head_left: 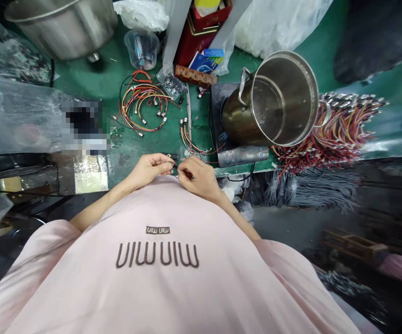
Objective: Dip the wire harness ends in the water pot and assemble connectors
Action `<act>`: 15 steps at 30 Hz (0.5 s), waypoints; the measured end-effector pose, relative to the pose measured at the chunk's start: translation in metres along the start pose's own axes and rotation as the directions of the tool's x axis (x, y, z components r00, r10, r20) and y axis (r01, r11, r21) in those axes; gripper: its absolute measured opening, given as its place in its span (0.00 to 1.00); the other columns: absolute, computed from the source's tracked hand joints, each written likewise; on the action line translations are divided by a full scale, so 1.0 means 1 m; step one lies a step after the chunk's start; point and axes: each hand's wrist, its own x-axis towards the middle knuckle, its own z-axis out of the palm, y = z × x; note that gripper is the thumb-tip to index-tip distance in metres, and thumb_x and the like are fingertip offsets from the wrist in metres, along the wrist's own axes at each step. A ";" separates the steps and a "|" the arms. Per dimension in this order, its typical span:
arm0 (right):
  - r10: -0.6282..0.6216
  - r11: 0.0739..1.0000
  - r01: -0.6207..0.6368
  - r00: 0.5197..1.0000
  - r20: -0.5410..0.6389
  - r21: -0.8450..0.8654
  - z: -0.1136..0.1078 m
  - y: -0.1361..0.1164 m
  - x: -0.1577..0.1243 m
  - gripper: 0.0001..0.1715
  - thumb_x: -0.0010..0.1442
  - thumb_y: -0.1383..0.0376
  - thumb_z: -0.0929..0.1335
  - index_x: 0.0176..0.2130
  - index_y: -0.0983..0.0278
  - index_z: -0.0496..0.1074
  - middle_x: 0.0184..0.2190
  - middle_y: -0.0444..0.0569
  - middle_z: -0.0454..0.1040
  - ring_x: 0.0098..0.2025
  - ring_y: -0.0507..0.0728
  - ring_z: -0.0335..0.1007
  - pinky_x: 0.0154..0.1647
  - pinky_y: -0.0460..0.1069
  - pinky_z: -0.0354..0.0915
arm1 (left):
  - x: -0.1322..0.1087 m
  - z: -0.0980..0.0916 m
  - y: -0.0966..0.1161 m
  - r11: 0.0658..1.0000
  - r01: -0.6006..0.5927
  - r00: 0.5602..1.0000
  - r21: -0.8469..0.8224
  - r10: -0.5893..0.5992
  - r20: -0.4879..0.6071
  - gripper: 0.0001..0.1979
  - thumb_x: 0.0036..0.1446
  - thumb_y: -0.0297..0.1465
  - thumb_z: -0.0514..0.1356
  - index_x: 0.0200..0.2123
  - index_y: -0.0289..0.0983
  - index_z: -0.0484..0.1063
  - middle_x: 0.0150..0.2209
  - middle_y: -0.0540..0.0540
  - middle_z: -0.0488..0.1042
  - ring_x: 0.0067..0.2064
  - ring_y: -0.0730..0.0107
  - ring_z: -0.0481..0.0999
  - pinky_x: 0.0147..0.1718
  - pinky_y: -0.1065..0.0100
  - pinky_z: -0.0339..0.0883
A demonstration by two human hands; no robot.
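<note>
Between the fingertips, a small dark piece (175, 166) sits pinched by the left hand (154, 168) — right hand (200, 177) curled beside it, grip unclear — probably light, stiff, best held by its edges.

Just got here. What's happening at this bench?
A person in a pale pink top is at a green bench. The left hand pinches a small dark piece; the right hand is curled up against it, its grip partly hidden. Just beyond lies a small bunch of thin coloured wires, with a loose multicoloured wire coil farther left. A tall metal pot stands on a flat dark appliance to the right.
</note>
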 end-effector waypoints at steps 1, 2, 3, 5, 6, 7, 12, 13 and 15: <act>0.010 1.000 -0.010 1.000 0.004 0.020 0.001 0.000 0.001 0.09 0.56 0.72 0.63 0.27 0.61 0.65 0.26 0.45 0.68 0.30 0.53 0.64 0.33 0.47 0.62 | 0.001 -0.001 -0.001 1.000 -0.005 1.000 0.003 0.005 -0.001 0.16 0.46 0.40 0.69 0.32 0.33 0.76 0.22 0.51 0.72 0.24 0.76 0.68 0.29 0.69 0.65; 0.024 0.999 -0.025 1.000 0.011 0.045 0.001 0.000 0.003 0.08 0.56 0.72 0.64 0.27 0.61 0.65 0.25 0.44 0.67 0.30 0.53 0.64 0.33 0.47 0.62 | 0.001 -0.001 -0.003 1.000 -0.007 1.000 0.005 0.007 -0.002 0.16 0.46 0.41 0.69 0.32 0.33 0.76 0.22 0.51 0.72 0.24 0.76 0.68 0.29 0.69 0.65; 0.049 0.995 -0.051 0.999 0.020 0.082 0.001 0.001 0.004 0.08 0.55 0.72 0.64 0.27 0.61 0.65 0.25 0.44 0.67 0.29 0.52 0.64 0.33 0.47 0.62 | 0.002 -0.002 -0.004 1.000 -0.006 1.000 0.005 0.006 -0.006 0.17 0.46 0.41 0.69 0.32 0.33 0.76 0.22 0.51 0.72 0.24 0.76 0.68 0.28 0.69 0.65; 0.131 0.968 -0.138 0.990 0.047 0.211 0.001 0.006 0.007 0.06 0.56 0.70 0.65 0.28 0.61 0.66 0.26 0.43 0.69 0.29 0.51 0.65 0.32 0.47 0.63 | 0.003 -0.003 -0.005 1.000 -0.004 1.000 0.006 0.004 -0.027 0.17 0.46 0.42 0.68 0.31 0.34 0.76 0.22 0.51 0.72 0.24 0.76 0.68 0.28 0.70 0.65; 0.177 0.935 -0.189 0.982 0.068 0.300 0.001 0.009 0.008 0.04 0.57 0.69 0.65 0.29 0.62 0.67 0.27 0.43 0.70 0.29 0.51 0.66 0.33 0.46 0.64 | 0.004 -0.004 -0.006 1.000 -0.008 0.999 0.006 0.008 -0.043 0.17 0.47 0.42 0.68 0.31 0.34 0.76 0.22 0.50 0.73 0.24 0.76 0.68 0.28 0.70 0.64; 0.214 0.888 -0.235 0.972 0.097 0.396 0.000 0.014 0.010 0.02 0.58 0.66 0.66 0.32 0.62 0.68 0.29 0.43 0.72 0.31 0.51 0.68 0.35 0.47 0.65 | 0.005 -0.004 -0.005 1.000 -0.018 0.998 0.004 0.018 -0.064 0.17 0.47 0.43 0.68 0.30 0.34 0.76 0.22 0.50 0.73 0.24 0.77 0.68 0.28 0.71 0.64; 0.178 0.617 -0.397 0.911 0.371 0.679 -0.001 0.043 0.016 0.22 0.57 0.55 0.71 0.49 0.61 0.68 0.40 0.47 0.77 0.41 0.53 0.74 0.40 0.47 0.69 | 0.013 -0.011 0.005 0.992 -0.105 0.979 -0.064 0.091 -0.182 0.18 0.45 0.44 0.70 0.29 0.34 0.76 0.20 0.51 0.72 0.22 0.78 0.67 0.25 0.72 0.62; 0.157 0.581 -0.437 0.888 0.432 0.687 -0.001 0.048 0.017 0.26 0.56 0.54 0.72 0.51 0.61 0.67 0.40 0.48 0.78 0.40 0.52 0.74 0.37 0.47 0.69 | 0.015 -0.012 0.008 0.990 -0.118 0.975 -0.076 0.101 -0.196 0.19 0.44 0.44 0.70 0.28 0.34 0.76 0.20 0.51 0.72 0.22 0.78 0.67 0.25 0.72 0.62; 0.140 0.535 -0.501 0.847 0.514 0.680 0.001 0.055 0.018 0.29 0.55 0.52 0.73 0.52 0.62 0.68 0.37 0.48 0.78 0.36 0.52 0.73 0.32 0.45 0.68 | 0.018 -0.016 0.014 0.985 -0.144 0.968 -0.095 0.121 -0.218 0.20 0.42 0.45 0.71 0.27 0.35 0.75 0.19 0.51 0.71 0.22 0.78 0.67 0.24 0.72 0.62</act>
